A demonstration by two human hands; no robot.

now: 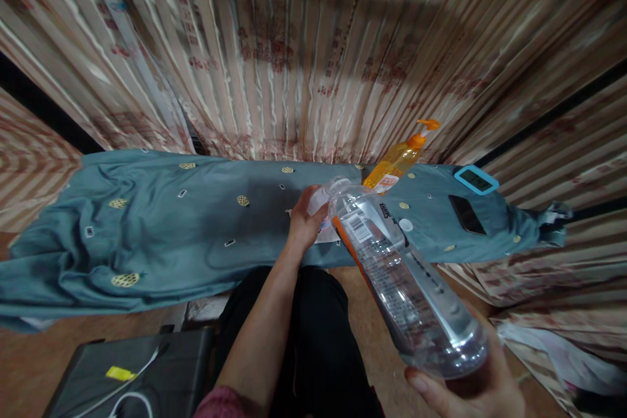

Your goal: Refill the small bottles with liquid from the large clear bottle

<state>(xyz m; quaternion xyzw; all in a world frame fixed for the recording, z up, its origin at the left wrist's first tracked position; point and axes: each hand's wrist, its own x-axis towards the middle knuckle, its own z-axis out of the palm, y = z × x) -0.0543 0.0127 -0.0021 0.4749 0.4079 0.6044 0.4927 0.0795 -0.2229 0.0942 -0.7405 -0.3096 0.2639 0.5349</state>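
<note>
Right hand: this hand [475, 385] is grasping the base of the large bottle, thumb showing along its near edge.
Large bottle: the bottle [406, 281] is slanting through the air above the worktop's front edge, its base facing the person and its mouth pointing toward the left hand. Its clear plastic is catching bright highlights, and ridges are running along the right side. A see-through label is carrying a white barcode, dark print and an orange strip down the left edge.
Dark case: the case [142, 339] is sitting at lower left, with a yellow tag [120, 373] and a white cable lying on it.
Left hand: this hand [304, 219] is curling around a small pale container [319, 201], just beside the large bottle's mouth. Fingers are hiding much of it; whether the two are touching, I cannot tell.
Worktop: the worktop [161, 222] is wearing a teal, pineapple-patterned cloth.
Right side: a white disc [405, 225], a dark phone [467, 214] and a blue-framed display [476, 179] are resting on the cloth.
Pump bottle: an amber bottle with an orange pump [396, 163] is standing behind the large bottle's neck.
Curtain: pleated, beige, red-patterned fabric [313, 78] is hanging behind everything.
</note>
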